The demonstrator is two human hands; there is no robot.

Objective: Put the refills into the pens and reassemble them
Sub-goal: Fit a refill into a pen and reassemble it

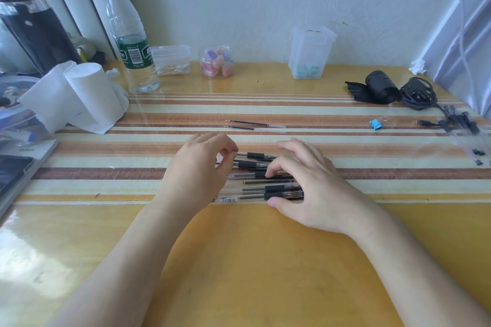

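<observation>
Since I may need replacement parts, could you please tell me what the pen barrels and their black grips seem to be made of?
The pen barrels look like clear, glossy hard plastic: the dark refill and a barcode label show through one. The black grips appear matte, probably rubber or soft plastic, though the view cannot confirm which.

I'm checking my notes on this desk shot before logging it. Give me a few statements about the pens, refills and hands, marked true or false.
1. Both hands, left and right, rest over the cluster of clear pens with black grips. True.
2. Two thin black loose refills lie on the striped desk beyond the hands. True.
3. The small blue binder clip lies left of the hands. False: it lies to their right.
4. The clear plastic water bottle lies on its side. False: it stands upright at the back left.
</observation>
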